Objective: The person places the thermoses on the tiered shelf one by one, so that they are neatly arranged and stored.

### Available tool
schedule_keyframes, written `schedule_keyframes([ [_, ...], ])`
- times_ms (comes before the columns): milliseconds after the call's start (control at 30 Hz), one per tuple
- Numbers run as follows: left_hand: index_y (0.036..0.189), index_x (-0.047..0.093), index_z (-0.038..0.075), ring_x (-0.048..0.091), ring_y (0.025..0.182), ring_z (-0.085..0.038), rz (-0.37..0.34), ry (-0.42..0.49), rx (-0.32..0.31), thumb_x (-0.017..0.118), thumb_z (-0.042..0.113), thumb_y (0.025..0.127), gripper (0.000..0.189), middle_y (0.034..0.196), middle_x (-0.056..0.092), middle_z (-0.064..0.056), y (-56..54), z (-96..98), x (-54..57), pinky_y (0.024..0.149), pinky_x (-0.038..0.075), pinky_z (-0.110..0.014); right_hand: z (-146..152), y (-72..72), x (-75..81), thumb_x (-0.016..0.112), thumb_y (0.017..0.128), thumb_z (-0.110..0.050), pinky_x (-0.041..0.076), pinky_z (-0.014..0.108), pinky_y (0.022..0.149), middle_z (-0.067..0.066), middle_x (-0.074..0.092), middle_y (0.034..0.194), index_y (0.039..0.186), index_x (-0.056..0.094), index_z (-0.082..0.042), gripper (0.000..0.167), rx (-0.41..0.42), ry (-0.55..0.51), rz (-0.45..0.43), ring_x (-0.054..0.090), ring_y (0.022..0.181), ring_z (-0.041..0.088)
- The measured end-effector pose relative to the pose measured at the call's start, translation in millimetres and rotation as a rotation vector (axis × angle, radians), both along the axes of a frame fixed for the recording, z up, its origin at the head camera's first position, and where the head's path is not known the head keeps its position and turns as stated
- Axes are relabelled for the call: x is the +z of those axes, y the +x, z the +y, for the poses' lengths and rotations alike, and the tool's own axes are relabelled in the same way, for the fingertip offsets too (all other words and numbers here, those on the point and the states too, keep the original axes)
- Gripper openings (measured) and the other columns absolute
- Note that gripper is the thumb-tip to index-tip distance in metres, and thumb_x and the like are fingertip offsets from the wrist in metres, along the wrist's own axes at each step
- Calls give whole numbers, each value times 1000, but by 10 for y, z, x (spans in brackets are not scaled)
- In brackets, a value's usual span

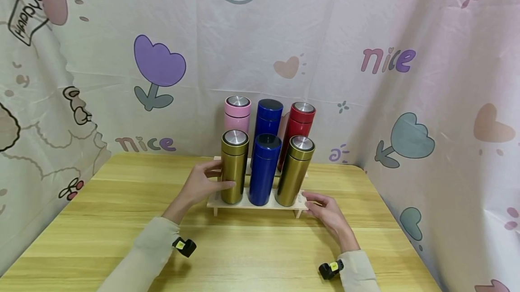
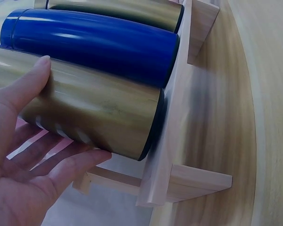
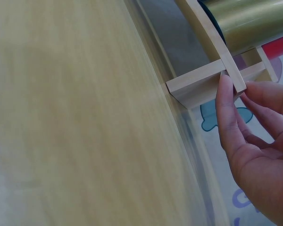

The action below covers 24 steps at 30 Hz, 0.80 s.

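A two-tier pale wooden rack [image 1: 243, 204] carries several thermos bottles. My left hand [image 1: 201, 183] is around the front-left gold thermos [image 1: 234, 170], thumb across its front and the other fingers along its far side; its base sits at the shelf board in the left wrist view. My right hand [image 1: 327, 213] pinches the right end of the front shelf [image 3: 233, 75] between thumb and fingers. A blue thermos [image 1: 265, 170] stands mid-front, and a second gold thermos [image 1: 295, 170] leans slightly at front right.
Behind stand a pink thermos [image 1: 237, 118], another blue thermos [image 1: 268, 118] and a red thermos [image 1: 299, 120] on the back tier. The rack is on a wood-grain table [image 1: 252, 256], with a patterned curtain [image 1: 243, 48] behind. Each wrist wears a small black camera [image 1: 184, 247].
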State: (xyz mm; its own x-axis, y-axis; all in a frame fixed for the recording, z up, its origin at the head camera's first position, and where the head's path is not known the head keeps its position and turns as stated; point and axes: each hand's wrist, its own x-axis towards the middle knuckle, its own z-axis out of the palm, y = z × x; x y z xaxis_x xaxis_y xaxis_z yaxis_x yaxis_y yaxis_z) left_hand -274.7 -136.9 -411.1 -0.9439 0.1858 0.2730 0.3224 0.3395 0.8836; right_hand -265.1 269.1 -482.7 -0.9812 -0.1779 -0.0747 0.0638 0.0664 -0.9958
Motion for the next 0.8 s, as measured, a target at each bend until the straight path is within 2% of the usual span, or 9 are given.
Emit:
schedule_keyframes([
  [800, 145, 59, 11, 68, 120, -38, -36, -13, 20, 90, 34, 80, 76, 142, 65, -16, 0, 1, -52, 103, 56, -56, 13, -12, -10, 62, 100, 0, 61, 29, 96, 31, 47, 150, 146, 49, 10, 49, 10, 7, 4, 70, 106, 12],
])
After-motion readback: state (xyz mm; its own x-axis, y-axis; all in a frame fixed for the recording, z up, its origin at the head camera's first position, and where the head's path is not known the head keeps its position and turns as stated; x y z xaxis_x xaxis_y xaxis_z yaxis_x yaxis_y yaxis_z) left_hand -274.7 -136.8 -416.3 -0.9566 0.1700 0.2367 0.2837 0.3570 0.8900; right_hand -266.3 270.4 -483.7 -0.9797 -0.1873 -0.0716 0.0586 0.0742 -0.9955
